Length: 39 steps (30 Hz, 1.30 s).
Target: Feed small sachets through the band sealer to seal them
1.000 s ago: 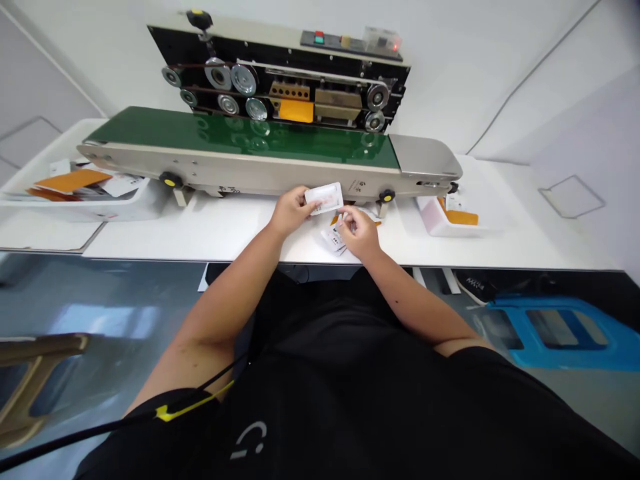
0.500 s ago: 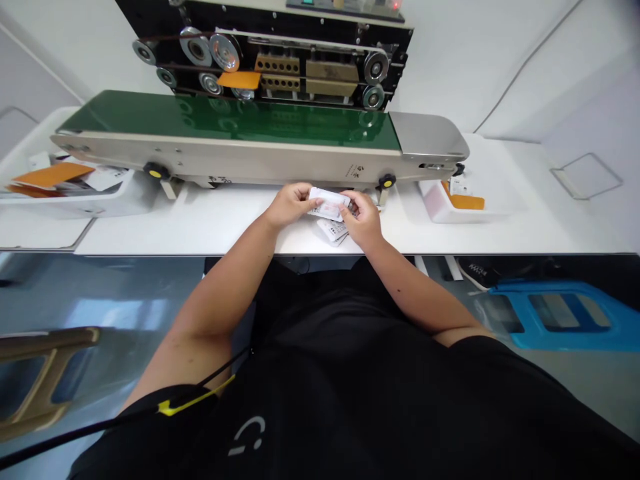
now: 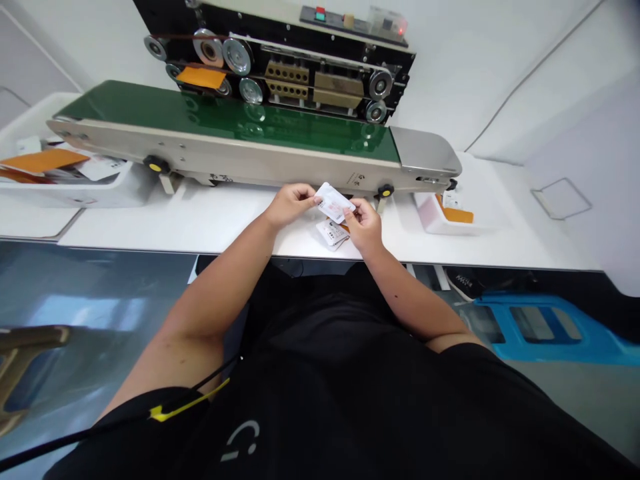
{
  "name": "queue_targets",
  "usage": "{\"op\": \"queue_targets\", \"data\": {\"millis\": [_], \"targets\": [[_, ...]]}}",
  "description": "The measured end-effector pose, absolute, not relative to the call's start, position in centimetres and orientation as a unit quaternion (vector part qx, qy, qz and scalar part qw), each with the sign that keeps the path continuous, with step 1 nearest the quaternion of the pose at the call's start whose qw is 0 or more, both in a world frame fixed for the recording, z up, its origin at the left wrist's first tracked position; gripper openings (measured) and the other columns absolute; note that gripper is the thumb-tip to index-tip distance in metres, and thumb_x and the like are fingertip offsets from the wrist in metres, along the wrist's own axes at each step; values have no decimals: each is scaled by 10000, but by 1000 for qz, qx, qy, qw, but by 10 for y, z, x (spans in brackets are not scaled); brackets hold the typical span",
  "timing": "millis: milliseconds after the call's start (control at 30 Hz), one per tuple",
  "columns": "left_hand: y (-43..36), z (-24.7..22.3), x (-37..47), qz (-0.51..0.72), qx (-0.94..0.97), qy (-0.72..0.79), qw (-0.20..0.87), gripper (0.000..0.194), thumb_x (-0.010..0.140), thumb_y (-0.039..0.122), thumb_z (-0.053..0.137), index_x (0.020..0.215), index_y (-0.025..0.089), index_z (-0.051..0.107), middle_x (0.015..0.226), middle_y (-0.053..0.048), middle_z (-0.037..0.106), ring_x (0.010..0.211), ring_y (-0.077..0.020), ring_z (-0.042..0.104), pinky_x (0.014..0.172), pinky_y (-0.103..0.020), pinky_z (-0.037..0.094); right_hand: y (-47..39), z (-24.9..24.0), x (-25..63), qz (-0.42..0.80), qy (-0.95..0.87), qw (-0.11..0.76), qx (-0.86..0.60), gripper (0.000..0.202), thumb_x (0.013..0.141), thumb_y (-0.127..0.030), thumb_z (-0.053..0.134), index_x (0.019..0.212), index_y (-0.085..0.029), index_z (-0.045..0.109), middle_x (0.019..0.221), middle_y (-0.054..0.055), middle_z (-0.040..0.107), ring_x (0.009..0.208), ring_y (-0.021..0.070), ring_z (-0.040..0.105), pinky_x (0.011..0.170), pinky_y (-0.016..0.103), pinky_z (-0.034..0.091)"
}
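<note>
A small white packet (image 3: 334,203) with faint print is held between my two hands, over the front part of the white table (image 3: 230,223). My left hand (image 3: 294,205) pinches its left end between thumb and fingers. The right end is in the grip of my right hand (image 3: 364,223), thumb on top. Just below, a few more white packets (image 3: 332,233) lie overlapping on the table, with a bit of orange showing beside them. An orange packet (image 3: 202,77) sits at the left rollers of the machine, above the green belt (image 3: 225,123).
Behind my hands stands the belt machine (image 3: 340,60). A white bin (image 3: 115,190) with orange and white packets is at the left, a smaller white box (image 3: 437,219) with packets at the right. A blue stool (image 3: 545,327) stands below the table.
The orange packet has moved left along the machine's rollers. The held packet is now tilted, its right end lower, and some orange shows beneath it. The view has shifted slightly.
</note>
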<state>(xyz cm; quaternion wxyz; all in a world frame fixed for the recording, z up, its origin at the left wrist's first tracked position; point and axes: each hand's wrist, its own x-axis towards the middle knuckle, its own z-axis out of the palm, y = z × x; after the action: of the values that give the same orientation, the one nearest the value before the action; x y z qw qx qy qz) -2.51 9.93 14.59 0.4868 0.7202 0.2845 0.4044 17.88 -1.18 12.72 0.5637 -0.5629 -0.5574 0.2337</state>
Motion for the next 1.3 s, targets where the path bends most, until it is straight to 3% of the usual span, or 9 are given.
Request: {"op": "queue_targets", "data": {"millis": [233,367,533,833,1000,1300], "targets": [[101,144,-20,442,709,229,499,476,764,547,847,1011,156,737,732,13,545,662,-106,490,620,-246,404,-16,142,186,165,-621,513,-569,208,917,-424,665,992,-243,732,897,41,726,790,201,653,787,356,550],[97,150,-23,439,725,225,481,451,820,584,784,900,144,728,846,-39,619,735,-125,554,677,-265,454,-16,164,192,196,-654,435,-587,201,894,-412,673,935,-231,749,773,10,689,690,178,609,694,322,510],[95,151,-24,392,759,200,480,435,854,581,738,828,147,717,863,-51,646,765,-144,591,723,-283,473,-13,194,203,218,-656,403,-600,270,926,-461,618,867,-214,708,712,-7,640,654,154,565,634,282,447],[99,143,-16,398,736,204,509,259,841,405,757,886,164,673,847,-31,646,760,-140,564,721,-282,465,-19,218,205,46,-776,278,-564,206,958,-339,577,867,-226,723,731,22,668,673,185,571,674,327,414],[95,150,-18,400,734,209,507,265,866,418,715,864,154,690,839,-30,638,765,-136,561,751,-288,469,-17,211,210,-67,-811,266,-517,311,1025,-328,484,911,-243,761,796,65,668,799,231,599,747,368,437],[93,153,-21,399,720,211,527,364,831,492,736,825,131,685,795,-26,634,735,-123,551,745,-283,445,-13,190,220,-153,-803,299,-492,397,1078,-388,433,1010,-267,805,741,75,606,741,229,550,727,379,448]]}}
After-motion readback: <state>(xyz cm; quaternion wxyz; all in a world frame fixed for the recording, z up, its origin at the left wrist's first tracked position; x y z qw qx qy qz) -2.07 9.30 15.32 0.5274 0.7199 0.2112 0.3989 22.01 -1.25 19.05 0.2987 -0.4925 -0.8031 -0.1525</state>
